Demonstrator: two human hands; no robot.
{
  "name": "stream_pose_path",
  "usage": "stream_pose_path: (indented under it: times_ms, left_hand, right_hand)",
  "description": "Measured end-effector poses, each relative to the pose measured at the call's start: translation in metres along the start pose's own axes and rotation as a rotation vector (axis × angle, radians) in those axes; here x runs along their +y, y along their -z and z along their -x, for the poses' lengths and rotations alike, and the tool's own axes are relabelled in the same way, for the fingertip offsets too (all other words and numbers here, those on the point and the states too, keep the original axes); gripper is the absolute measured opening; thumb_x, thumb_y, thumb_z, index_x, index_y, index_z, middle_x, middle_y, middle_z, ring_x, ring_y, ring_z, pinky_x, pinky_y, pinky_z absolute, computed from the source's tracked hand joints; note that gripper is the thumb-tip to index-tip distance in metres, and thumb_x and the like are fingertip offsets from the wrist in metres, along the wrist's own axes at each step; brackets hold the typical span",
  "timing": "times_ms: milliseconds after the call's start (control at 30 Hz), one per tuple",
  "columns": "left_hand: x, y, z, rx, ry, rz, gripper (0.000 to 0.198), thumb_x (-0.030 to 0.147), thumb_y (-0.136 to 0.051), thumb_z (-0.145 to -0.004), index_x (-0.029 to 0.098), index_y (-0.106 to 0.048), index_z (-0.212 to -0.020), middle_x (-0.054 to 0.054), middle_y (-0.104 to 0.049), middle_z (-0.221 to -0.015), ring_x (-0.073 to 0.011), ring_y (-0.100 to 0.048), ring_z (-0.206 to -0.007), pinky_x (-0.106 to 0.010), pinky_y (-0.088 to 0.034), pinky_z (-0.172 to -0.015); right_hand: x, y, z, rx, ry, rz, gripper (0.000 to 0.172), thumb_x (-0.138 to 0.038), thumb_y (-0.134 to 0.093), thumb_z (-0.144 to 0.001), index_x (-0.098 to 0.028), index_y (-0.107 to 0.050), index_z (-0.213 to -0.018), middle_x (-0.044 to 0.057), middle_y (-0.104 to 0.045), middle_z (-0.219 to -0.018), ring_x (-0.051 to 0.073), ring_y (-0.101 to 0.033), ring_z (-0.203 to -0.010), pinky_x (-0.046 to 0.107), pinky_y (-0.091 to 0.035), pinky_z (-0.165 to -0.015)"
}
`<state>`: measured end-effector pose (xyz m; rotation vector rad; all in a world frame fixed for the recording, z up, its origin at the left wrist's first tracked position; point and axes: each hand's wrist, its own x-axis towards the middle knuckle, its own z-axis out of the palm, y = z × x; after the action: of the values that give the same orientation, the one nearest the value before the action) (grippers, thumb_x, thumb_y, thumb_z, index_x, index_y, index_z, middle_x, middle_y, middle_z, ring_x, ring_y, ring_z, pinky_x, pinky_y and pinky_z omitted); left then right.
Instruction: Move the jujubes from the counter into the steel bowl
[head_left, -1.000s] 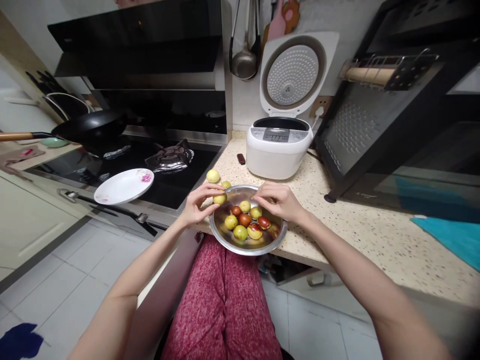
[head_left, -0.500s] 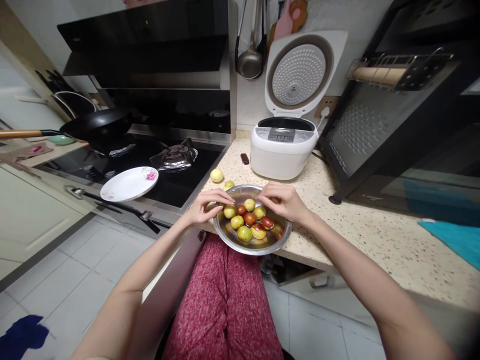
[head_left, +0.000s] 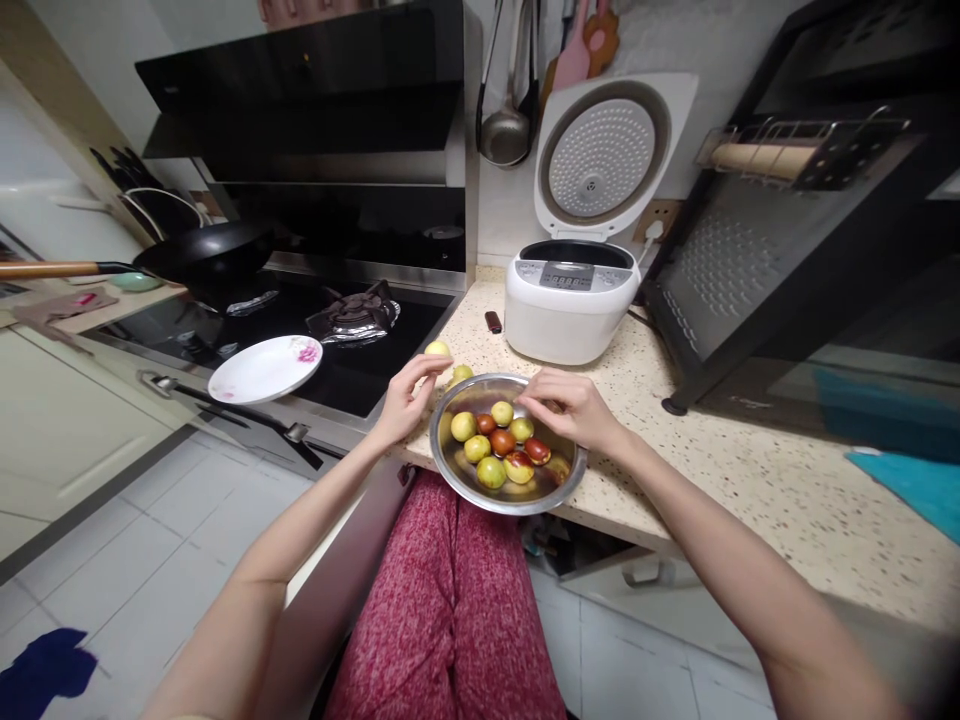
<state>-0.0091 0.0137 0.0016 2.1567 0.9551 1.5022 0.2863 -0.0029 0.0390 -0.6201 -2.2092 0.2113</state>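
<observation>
A steel bowl (head_left: 501, 507) at the counter's front edge holds several jujubes (head_left: 502, 441), some yellow-green, some reddish brown. My left hand (head_left: 406, 403) is just outside the bowl's left rim, fingers curved, thumb apart from them, nothing seen in it. Close to its fingertips, a pale green jujube (head_left: 437, 348) and further greenish ones (head_left: 460, 373) lie on the counter. Over the bowl's right back rim, my right hand (head_left: 571, 405) has its fingers curled together with the thumb beneath; whatever they may hold is hidden.
Behind the bowl stands a white rice cooker (head_left: 566, 315) with its lid raised. A flowered white plate (head_left: 262, 372) sits at the stove's front edge, and a black wok (head_left: 206, 255) is farther back. To the right are a black oven (head_left: 772, 330) and a blue cloth (head_left: 907, 490).
My left hand has moved left and up, from over the bowl's left rim toward the loose jujubes on the counter. My right hand stays over the bowl's right side.
</observation>
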Motion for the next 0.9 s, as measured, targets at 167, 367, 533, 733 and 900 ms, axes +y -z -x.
stream_pose_path:
  times_ms: [167, 367, 533, 733, 900]
  left_hand:
    - [-0.015, -0.003, -0.003, -0.174, 0.000, -0.038, 0.041, 0.023, -0.044, -0.104, 0.024, -0.058, -0.143, -0.012, -0.060, -0.147, -0.0260, -0.056, -0.138, -0.053, -0.044, -0.120]
    - [-0.025, -0.003, -0.002, -0.442, 0.004, -0.053, 0.059, 0.035, -0.054, -0.102, 0.027, -0.038, -0.158, -0.012, -0.046, -0.162, -0.0303, -0.036, -0.156, -0.058, -0.029, -0.129]
    - [-0.026, -0.003, -0.001, -0.407, -0.002, -0.094, 0.049, 0.034, -0.052, -0.102, 0.025, -0.050, -0.150, -0.013, -0.051, -0.155, -0.0311, -0.043, -0.150, -0.056, -0.035, -0.126]
    - [-0.015, -0.005, 0.004, -0.269, 0.071, -0.329, 0.042, 0.024, -0.049, -0.100, 0.019, -0.059, -0.141, -0.017, -0.052, -0.143, -0.0310, -0.055, -0.134, -0.052, -0.046, -0.117]
    - [-0.004, -0.008, 0.008, -0.261, 0.070, -0.494, 0.039, 0.025, -0.042, -0.104, 0.020, -0.056, -0.140, -0.016, -0.053, -0.145, -0.0302, -0.058, -0.130, -0.049, -0.053, -0.109]
  right_hand:
    - [0.000, 0.000, 0.000, 0.006, 0.004, 0.010, 0.025, -0.027, -0.059, -0.100, -0.020, -0.077, -0.085, 0.005, -0.076, -0.079, 0.020, -0.067, -0.074, 0.037, -0.056, -0.071]
    - [0.001, 0.000, 0.000, 0.005, 0.004, 0.040, 0.024, -0.027, -0.060, -0.100, -0.020, -0.076, -0.084, 0.006, -0.076, -0.080, 0.021, -0.068, -0.075, 0.037, -0.056, -0.071]
    - [0.002, -0.001, 0.000, 0.009, 0.010, 0.045, 0.024, -0.027, -0.060, -0.101, -0.020, -0.076, -0.085, 0.006, -0.076, -0.080, 0.021, -0.068, -0.076, 0.037, -0.056, -0.071]
    - [0.001, -0.001, 0.000, 0.014, 0.025, 0.056, 0.026, -0.027, -0.060, -0.101, -0.020, -0.076, -0.082, 0.006, -0.075, -0.078, 0.021, -0.068, -0.074, 0.035, -0.055, -0.070]
    - [0.000, 0.000, -0.001, 0.016, 0.045, 0.046, 0.024, -0.025, -0.060, -0.101, -0.019, -0.075, -0.083, 0.006, -0.075, -0.079, 0.020, -0.068, -0.075, 0.035, -0.055, -0.071]
